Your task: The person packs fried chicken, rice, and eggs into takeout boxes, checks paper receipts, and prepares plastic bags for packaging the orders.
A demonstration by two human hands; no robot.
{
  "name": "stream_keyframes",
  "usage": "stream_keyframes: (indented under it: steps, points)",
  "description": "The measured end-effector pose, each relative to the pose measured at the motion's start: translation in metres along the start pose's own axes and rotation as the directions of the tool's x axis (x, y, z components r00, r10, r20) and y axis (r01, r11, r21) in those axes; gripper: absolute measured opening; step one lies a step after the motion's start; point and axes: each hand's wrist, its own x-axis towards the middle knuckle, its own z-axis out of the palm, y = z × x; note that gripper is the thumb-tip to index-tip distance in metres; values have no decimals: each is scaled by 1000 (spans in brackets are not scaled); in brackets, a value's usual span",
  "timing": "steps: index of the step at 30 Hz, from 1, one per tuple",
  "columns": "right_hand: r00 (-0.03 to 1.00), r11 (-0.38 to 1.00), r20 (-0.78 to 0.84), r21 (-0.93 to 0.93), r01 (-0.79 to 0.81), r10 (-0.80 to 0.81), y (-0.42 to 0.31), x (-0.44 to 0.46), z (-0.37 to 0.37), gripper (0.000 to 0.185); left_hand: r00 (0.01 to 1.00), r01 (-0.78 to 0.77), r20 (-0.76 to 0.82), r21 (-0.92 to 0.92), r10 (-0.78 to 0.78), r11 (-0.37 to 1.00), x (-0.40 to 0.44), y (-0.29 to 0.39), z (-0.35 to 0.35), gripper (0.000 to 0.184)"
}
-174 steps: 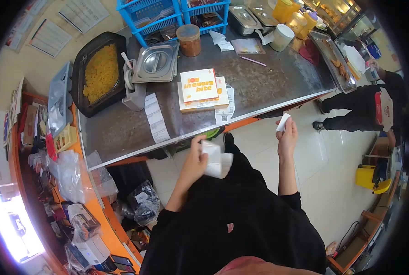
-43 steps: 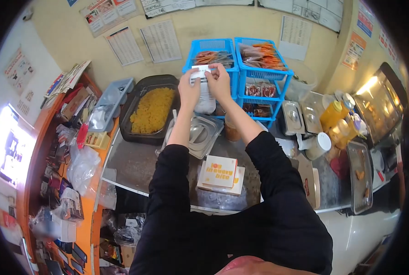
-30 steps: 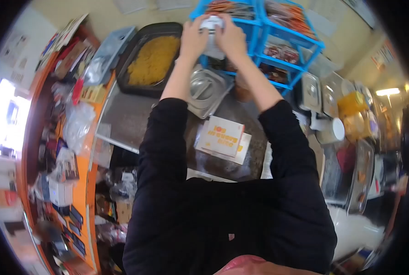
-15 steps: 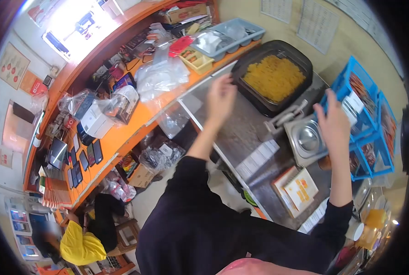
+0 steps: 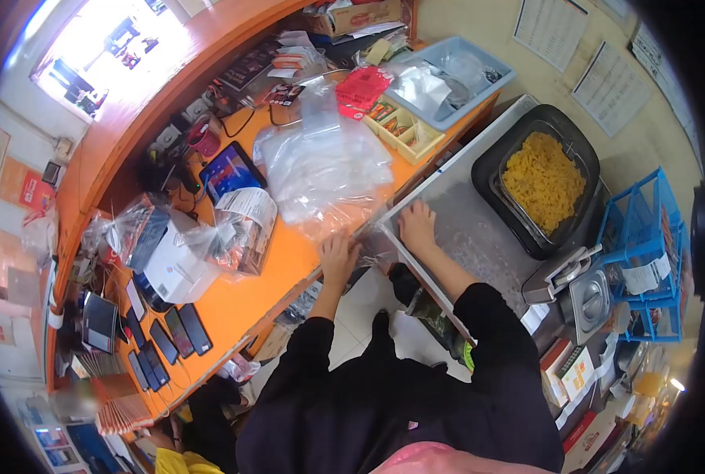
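My left hand (image 5: pixel 339 259) rests at the edge of the orange counter (image 5: pixel 293 268), its fingers apart against the near end of a pile of clear plastic bags (image 5: pixel 325 170). No firm grip on the bags shows. Across the narrow gap, my right hand (image 5: pixel 417 227) lies with fingers spread on the left edge of the metal worktop (image 5: pixel 467 229), holding nothing. Crumpled clear plastic (image 5: pixel 377 246) sits in the gap between both hands. Beyond my right hand, a black electric pan (image 5: pixel 490 170) holds yellow rice-like food (image 5: pixel 543 183).
A metal container with a lid (image 5: pixel 591 304) and blue baskets (image 5: pixel 641 225) stand at the right. Several phones (image 5: pixel 163 340), a tablet (image 5: pixel 232 171), a yellow divided tray (image 5: pixel 415 146) and a light-blue bin (image 5: pixel 479 99) occupy the orange counter. A person in a yellow top (image 5: pixel 182 462) is at lower left.
My view has shifted left. My right hand has left the area by the metal container and blue baskets for the worktop's left edge. My left hand has moved down to the orange counter's edge.
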Motion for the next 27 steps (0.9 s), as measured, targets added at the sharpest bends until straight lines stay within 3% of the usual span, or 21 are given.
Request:
stream_keyframes:
  steps: [2,5,6,7,8,9,10,11,12,13,14,15,16,17,18,20,21,22,23,25,27]
  points:
    - [991,984,76,131,-122,113,-17,8,0,34,994,110,32,-50,-108,993,29,19,-30,36]
    - [938,852,164,392,-345,305,-56,24,-33,25,981,-144,132,-22,146,989,35,-15,2,35]
    - [998,893,22,446,-63,59,-35,30,36,25,979,-154,115,-132,170,979,28,-19,9,37]
    - [978,977,194,209,41,-83,-44,39,19,24,973,-177,102,-259,209,950,20,-20,15,38]
    - [956,944,293,322,-74,-25,-51,37,4,22,961,-173,152,-313,229,934,19,-10,5,38]
    - [942,812,297,504,-295,157,-56,27,19,21,954,-94,203,-496,221,863,-1,-23,12,31]
    - [988,857,62,492,-151,138,-65,18,33,20,960,-58,213,-487,184,871,-6,-13,-5,33]
    - [974,902,214,402,-156,73,-81,4,-23,18,964,-22,224,-479,147,878,-12,-2,-24,38]
    - [975,859,208,510,-39,-80,-88,-15,-67,16,916,379,368,-661,-160,647,-21,3,-41,58]
    - [982,790,89,608,77,-164,-86,-41,-86,16,896,444,369,-784,-248,434,-22,12,-58,63]
    - [969,698,-41,687,205,-244,-90,-74,-97,16,867,497,471,-785,-165,369,-24,11,-70,67]
    - [976,590,69,805,68,-207,-97,-111,-97,16,822,557,564,-769,-79,313,-27,10,-83,71]
    - [944,491,92,867,80,-316,-99,-139,-143,18,697,581,700,-678,155,450,-24,-4,-85,74]
    - [908,550,219,835,15,-357,-97,-165,-169,22,491,545,801,-588,341,598,-22,-8,-93,77]
    - [857,610,341,792,-41,-385,-93,-189,-192,25,444,639,780,-621,442,454,-23,21,-109,76]
    - [839,587,412,797,-141,-357,-82,-237,-243,30,380,797,675,-586,633,146,-34,103,-141,76]
    - [848,589,416,792,-161,-327,-74,-262,-255,31,97,934,637,-324,765,151,-58,102,-126,75]
    - [859,584,418,791,-183,-297,-71,-286,-265,32,-176,975,497,-30,850,219,-84,98,-114,75]
    - [869,577,417,791,-202,-267,-68,-310,-273,32,-310,922,577,-13,756,388,-104,114,-124,74]
    - [829,475,524,790,-387,-196,-61,-356,-294,34,-423,862,584,23,693,507,-135,148,-136,77]
    - [760,506,633,709,-491,-149,-50,-388,-333,35,-420,895,446,61,790,441,-155,161,-126,82]
